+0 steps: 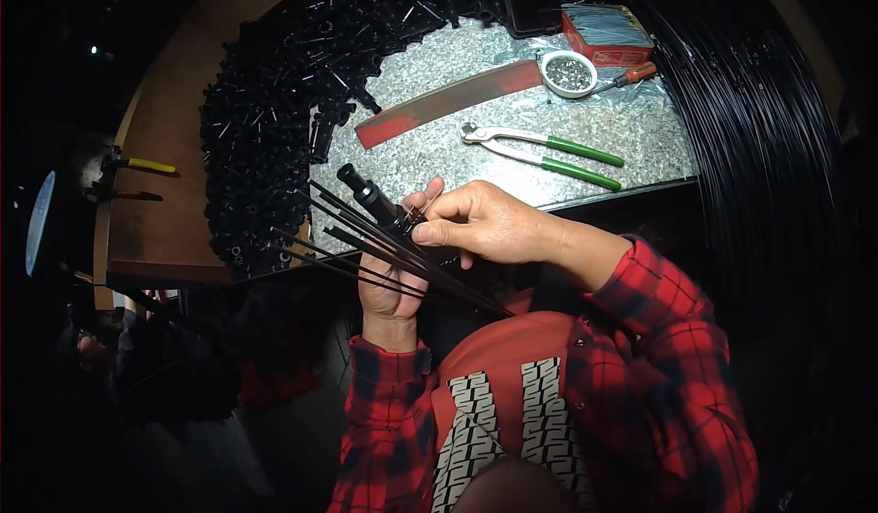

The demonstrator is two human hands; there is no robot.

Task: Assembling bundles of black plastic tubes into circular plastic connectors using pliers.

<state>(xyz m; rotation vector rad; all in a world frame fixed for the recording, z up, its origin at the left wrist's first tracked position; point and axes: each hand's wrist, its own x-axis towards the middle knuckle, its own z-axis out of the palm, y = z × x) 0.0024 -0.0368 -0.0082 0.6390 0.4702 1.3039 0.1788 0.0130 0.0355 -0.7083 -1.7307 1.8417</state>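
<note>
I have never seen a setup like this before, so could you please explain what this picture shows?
There is no robot here: these are a person's bare hands, seen from above by a wide fisheye camera worn on the head, so straight edges look bent. The left hand holds a black tube-shaped part and some thin black rods. The right hand's fingertips are at the part's near end; exactly what they pinch is unclear. On the speckled surface lie green-handled pincers, a reddish strip and a white cup of small metal pieces, beside a heap of black parts.
</note>
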